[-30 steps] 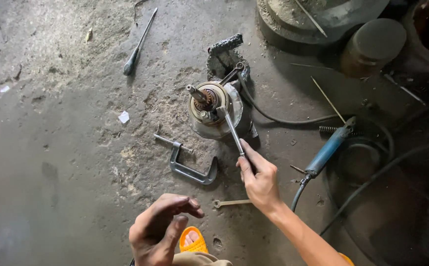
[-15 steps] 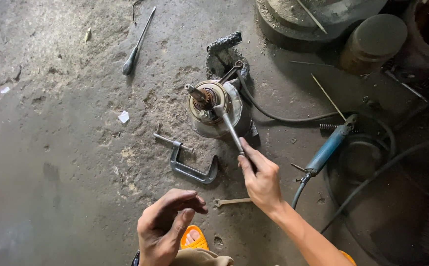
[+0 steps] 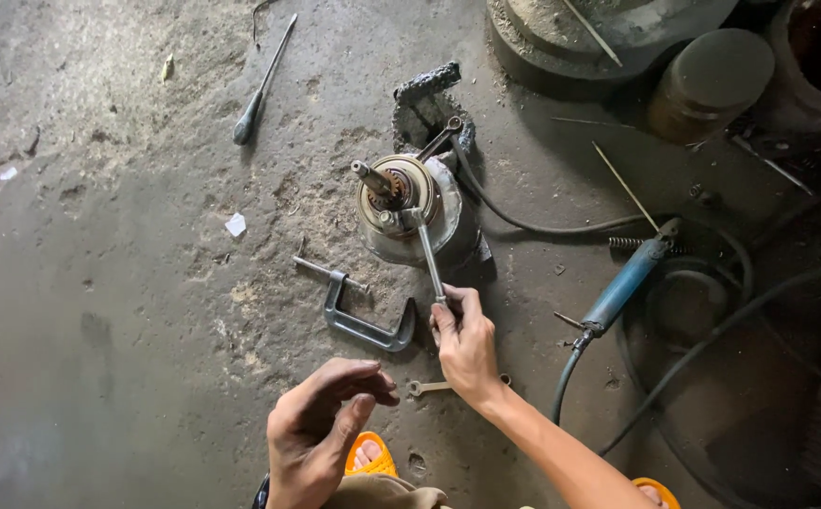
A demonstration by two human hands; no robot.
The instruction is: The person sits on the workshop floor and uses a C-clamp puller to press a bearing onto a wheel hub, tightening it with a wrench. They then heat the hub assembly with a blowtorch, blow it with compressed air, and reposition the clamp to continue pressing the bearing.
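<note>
Right grip (image 3: 464,335) closed on wrench (image 3: 426,254), turning bolt on motor part (image 3: 408,209) mid-frame; left grip (image 3: 321,429) loose, empty. Next: steady pull.

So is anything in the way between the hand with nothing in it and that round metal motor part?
Nothing blocks it. The left hand hovers empty above bare concrete floor. The grey C-clamp lies flat on the floor between it and the round motor part. The right hand holds a wrench on that part, off to the side.
</note>
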